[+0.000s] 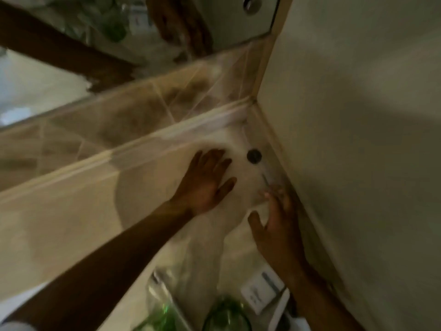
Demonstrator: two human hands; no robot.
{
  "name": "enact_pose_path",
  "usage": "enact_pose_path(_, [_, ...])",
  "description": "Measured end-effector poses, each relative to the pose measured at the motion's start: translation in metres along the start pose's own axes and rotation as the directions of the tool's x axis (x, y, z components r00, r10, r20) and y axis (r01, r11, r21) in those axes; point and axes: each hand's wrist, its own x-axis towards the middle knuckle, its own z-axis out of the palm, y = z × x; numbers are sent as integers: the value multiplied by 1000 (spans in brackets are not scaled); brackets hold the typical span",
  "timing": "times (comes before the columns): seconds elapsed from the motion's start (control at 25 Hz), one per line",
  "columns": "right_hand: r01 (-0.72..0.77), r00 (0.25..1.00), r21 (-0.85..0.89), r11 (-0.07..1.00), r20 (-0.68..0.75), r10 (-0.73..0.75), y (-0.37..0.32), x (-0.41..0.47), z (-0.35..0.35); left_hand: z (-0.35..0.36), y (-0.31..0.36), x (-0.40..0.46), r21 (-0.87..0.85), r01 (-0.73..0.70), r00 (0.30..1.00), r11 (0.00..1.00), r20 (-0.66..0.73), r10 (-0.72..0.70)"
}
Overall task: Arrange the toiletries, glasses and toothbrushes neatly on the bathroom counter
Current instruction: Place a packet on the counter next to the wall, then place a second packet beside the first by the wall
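Note:
The view is blurred. My left hand (pixel 205 180) lies flat with fingers spread on a white cloth (pixel 148 199) spread over the beige counter (pixel 59 223) in the corner. My right hand (pixel 274 223) reaches along the right wall with fingers straight and thumb apart. Its fingertips touch the cloth's edge beside a thin grey-green stick (pixel 265 180), possibly a toothbrush. A small dark round object (pixel 254 156) sits in the corner just beyond both hands. Two green glasses (pixel 226 314) (pixel 164 317) stand at the bottom edge, under my arms.
A white box (pixel 261 291) and a clear plastic-wrapped item (pixel 158 289) lie near the glasses. A tiled backsplash (pixel 119 120) and a mirror (pixel 71 44) run behind the counter. A plain wall (pixel 358 139) closes off the right side.

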Motion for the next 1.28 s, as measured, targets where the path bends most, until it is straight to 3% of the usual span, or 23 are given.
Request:
enact_pose_path(0.12, [71, 996, 92, 993, 40, -75, -7, -16, -15, -24, -12, -65, -108, -4, 992, 994, -122, -9])
enact_pose_path(0.24, [121, 980, 165, 979, 137, -144, -23, -38, -17, -51, -19, -143, -261, 186, 964, 947, -138, -228])
enact_pose_path(0.44, [257, 917, 198, 946, 257, -303, -63, -102, -7, -60, 6, -281, -564, 425, 756, 708, -209, -621])
enact_pose_path(0.6, [325, 872, 199, 925, 315, -374, -83, -165, 2, -22, 46, -369, -733, 543, 492, 410, -118, -862])
enact_pose_path(0.68, [399, 812, 146, 905, 402, -423, -82, -201, 13, 14, 69, -404, -830, 521, 383, 198, 20, -924])
enact_pose_path(0.76, [472, 728, 72, 879, 531, -434, -70, -232, 29, 48, 93, -424, -893, 446, 332, -56, 223, -916])
enact_pose_path(0.84, [569, 653, -68, 819, 643, -400, -50, -250, 51, 68, 112, -429, -896, 361, 306, -258, 375, -875])
enact_pose_path(0.92, [701, 613, -259, 664, 695, -376, -30, -261, 74, 74, 123, -429, -887, 272, 273, -373, 443, -854])
enact_pose_path(0.96, [719, 624, -320, 616, 688, -371, -24, -263, 82, 73, 126, -427, -877, 208, 267, -432, 476, -838])
enact_pose_path(1.04, [687, 674, -375, 623, 650, -351, -18, -268, 93, 70, 131, -423, -838, 75, 302, -540, 535, -789])
enact_pose_path(1.12, [666, 690, -375, 645, 637, -342, -13, -271, 100, 70, 133, -422, -825, 69, 346, -561, 547, -762])
enact_pose_path(1.28, [660, 648, -285, 695, 684, -335, -6, -285, 106, 81, 141, -427, -843, 152, 386, -516, 531, -754])
